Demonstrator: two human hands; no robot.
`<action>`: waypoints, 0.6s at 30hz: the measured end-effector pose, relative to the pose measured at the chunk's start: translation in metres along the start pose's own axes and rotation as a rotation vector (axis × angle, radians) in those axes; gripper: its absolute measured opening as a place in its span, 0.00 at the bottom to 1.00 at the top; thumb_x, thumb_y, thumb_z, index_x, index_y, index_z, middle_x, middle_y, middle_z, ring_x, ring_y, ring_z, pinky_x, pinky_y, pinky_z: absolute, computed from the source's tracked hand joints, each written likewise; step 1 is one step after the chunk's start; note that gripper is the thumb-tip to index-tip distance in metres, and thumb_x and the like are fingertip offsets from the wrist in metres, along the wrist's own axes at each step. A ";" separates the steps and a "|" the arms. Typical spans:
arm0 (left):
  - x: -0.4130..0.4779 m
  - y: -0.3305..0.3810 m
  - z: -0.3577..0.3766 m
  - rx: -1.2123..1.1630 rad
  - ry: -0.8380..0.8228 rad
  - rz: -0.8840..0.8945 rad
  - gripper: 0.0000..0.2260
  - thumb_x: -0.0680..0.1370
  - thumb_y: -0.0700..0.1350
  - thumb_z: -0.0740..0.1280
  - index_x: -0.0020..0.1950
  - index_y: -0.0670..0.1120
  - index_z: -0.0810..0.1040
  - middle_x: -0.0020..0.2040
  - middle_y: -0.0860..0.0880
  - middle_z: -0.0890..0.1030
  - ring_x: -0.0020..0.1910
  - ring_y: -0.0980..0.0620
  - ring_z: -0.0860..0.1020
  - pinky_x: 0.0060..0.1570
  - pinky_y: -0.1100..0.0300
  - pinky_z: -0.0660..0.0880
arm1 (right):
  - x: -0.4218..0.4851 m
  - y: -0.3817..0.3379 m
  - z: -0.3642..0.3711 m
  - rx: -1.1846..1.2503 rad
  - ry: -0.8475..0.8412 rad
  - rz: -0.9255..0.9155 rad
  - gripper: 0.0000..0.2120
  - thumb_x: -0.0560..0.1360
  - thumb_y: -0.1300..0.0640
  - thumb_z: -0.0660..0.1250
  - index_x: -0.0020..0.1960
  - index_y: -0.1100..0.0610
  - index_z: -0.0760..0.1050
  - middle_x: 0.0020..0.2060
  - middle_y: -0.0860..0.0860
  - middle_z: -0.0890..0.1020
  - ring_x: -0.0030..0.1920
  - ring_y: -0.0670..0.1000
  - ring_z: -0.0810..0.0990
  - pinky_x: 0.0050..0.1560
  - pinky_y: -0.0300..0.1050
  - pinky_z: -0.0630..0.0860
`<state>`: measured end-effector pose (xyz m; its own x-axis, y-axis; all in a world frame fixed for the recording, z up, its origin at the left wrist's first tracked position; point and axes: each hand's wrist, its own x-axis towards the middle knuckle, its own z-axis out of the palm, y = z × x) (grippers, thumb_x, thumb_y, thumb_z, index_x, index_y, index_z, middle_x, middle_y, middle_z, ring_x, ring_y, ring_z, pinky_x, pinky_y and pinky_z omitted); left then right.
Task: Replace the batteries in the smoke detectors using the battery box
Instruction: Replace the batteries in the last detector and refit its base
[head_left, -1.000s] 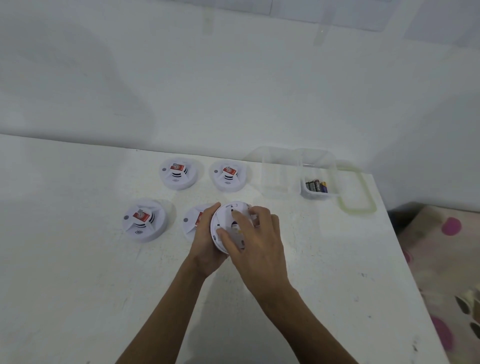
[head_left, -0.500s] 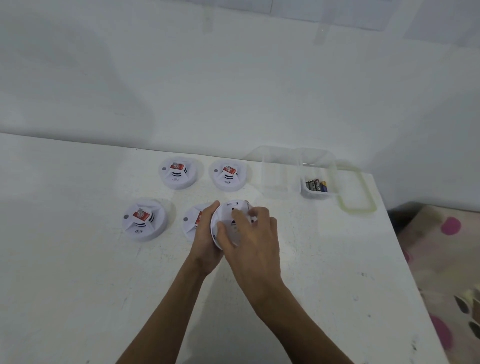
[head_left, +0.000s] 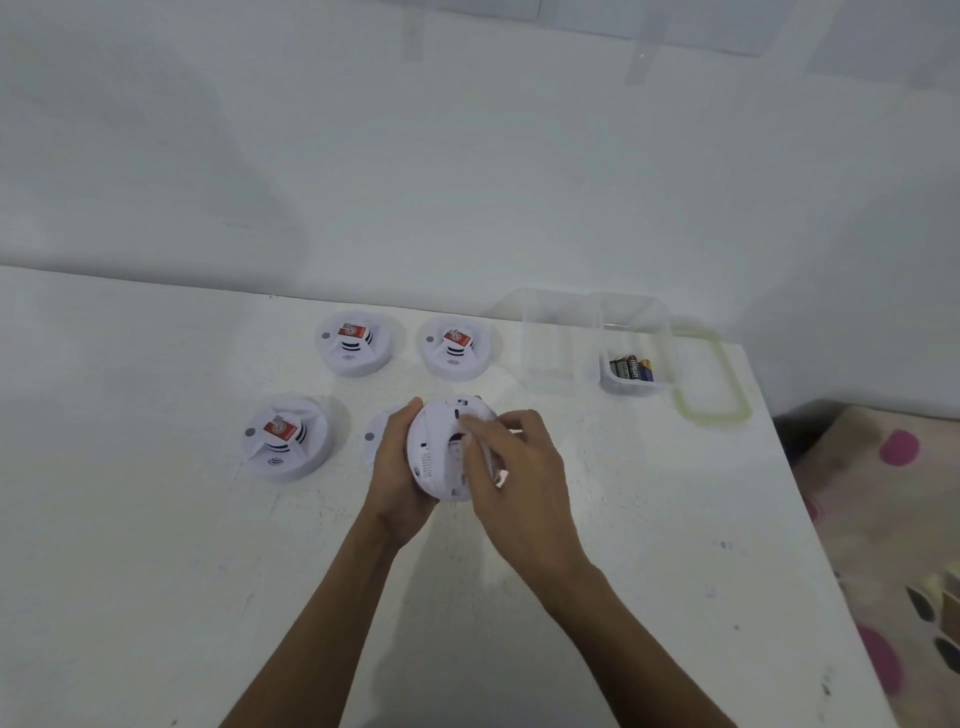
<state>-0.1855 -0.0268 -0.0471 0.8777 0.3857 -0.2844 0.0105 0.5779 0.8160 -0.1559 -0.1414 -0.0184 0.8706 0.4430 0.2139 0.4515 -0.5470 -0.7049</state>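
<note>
Left hand (head_left: 397, 467) fingers clasp round white plastic smoke detector (head_left: 441, 447), underside up, above white bench (head_left: 156, 571). Right hand (head_left: 524, 478) fingers curl over its back (thumb blurred). Suggest: hold steady, pry cover gently. Clear plastic battery box (head_left: 597, 332) beyond, right of detector.

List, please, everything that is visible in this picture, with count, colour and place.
smoke detectors on table: four, white, three showing red labels, left of the box; one is half hidden behind the left hand
held smoke detector: one, white, back side showing, between both hands
battery box: one, clear, table's back right
batteries: several, black and blue, inside the box's right end
lid: one, green-rimmed, right of the box
table: one, white
cloth: one, beige with pink dots, far right
left hand: grips the held detector
right hand: fingers curled on it
</note>
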 end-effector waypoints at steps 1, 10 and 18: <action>0.001 0.000 -0.001 -0.018 -0.001 -0.025 0.20 0.74 0.62 0.58 0.46 0.53 0.86 0.46 0.49 0.86 0.45 0.51 0.84 0.41 0.60 0.80 | 0.001 0.005 -0.002 0.020 -0.022 -0.013 0.22 0.76 0.44 0.55 0.60 0.54 0.78 0.52 0.55 0.78 0.49 0.50 0.80 0.47 0.41 0.81; -0.004 0.004 -0.003 0.041 -0.147 -0.050 0.12 0.73 0.55 0.66 0.48 0.51 0.85 0.45 0.48 0.85 0.45 0.48 0.84 0.38 0.56 0.81 | -0.003 0.016 -0.008 0.156 -0.113 0.126 0.26 0.72 0.40 0.68 0.66 0.49 0.72 0.61 0.44 0.77 0.57 0.45 0.77 0.58 0.44 0.77; -0.004 0.021 -0.003 0.404 -0.114 -0.025 0.23 0.73 0.62 0.65 0.61 0.49 0.77 0.56 0.44 0.82 0.56 0.44 0.81 0.50 0.44 0.80 | -0.003 0.018 -0.027 0.571 -0.169 0.311 0.13 0.77 0.52 0.65 0.61 0.51 0.74 0.53 0.48 0.82 0.51 0.48 0.82 0.46 0.38 0.81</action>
<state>-0.1901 -0.0138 -0.0301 0.9218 0.2805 -0.2675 0.1995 0.2484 0.9479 -0.1455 -0.1719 -0.0139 0.8802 0.4555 -0.1330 -0.0300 -0.2264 -0.9736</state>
